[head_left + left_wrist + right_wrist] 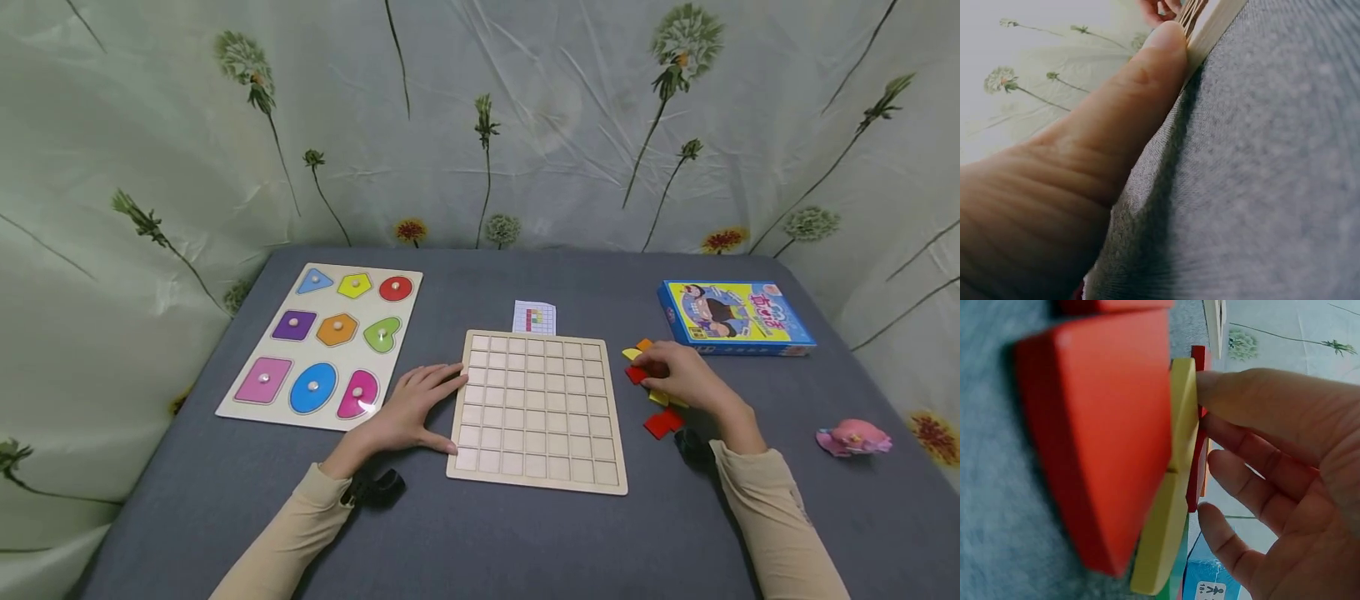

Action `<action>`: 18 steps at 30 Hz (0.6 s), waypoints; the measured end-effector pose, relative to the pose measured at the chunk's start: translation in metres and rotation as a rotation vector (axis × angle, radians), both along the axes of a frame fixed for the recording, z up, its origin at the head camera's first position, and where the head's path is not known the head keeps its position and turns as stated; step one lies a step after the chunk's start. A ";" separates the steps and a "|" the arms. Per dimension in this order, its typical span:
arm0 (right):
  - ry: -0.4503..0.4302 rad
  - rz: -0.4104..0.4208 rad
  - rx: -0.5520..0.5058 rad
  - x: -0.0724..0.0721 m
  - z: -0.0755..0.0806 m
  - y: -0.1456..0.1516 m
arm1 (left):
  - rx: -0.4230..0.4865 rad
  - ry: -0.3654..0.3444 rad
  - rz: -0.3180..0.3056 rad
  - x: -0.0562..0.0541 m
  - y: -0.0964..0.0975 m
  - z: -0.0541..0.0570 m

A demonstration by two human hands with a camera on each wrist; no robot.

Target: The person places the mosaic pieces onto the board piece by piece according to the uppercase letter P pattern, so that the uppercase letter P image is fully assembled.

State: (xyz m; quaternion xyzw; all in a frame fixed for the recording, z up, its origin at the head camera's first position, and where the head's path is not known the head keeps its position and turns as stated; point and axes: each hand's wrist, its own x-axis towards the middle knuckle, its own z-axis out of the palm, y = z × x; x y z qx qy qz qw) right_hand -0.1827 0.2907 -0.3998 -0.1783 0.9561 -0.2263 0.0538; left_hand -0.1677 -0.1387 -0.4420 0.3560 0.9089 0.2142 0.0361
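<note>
The grid board (536, 412) is laid flat on the grey table (525, 542), between the two hands, and no piece is seated in its squares. Its left edge is touched by the left hand (408, 412), whose fingers and thumb are spread, with nothing grasped. To the right of the board, the right hand (686, 379) is held over coloured pieces; a red piece (636, 375) is touched by its bent fingers, but whether it is gripped cannot be told. Nearby, yellow pieces (658, 398), an orange piece (643, 343) and red pieces (658, 426) are scattered, all right of the board. At the board's far edge a pattern card (535, 318) is placed. To the board's left, a shape puzzle (330, 304) is set down, its knobbed shapes fitted. Beyond the pieces, far right of the board, a blue-and-yellow box (738, 317) and a pink object (855, 437) are seen.
</note>
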 end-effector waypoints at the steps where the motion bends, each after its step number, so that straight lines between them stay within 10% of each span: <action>1: 0.001 0.002 0.000 0.000 0.000 -0.001 | 0.003 0.004 0.001 0.000 0.000 0.000; 18: 0.024 0.029 -0.030 -0.001 -0.002 -0.001 | 0.041 -0.031 -0.002 0.001 -0.002 0.001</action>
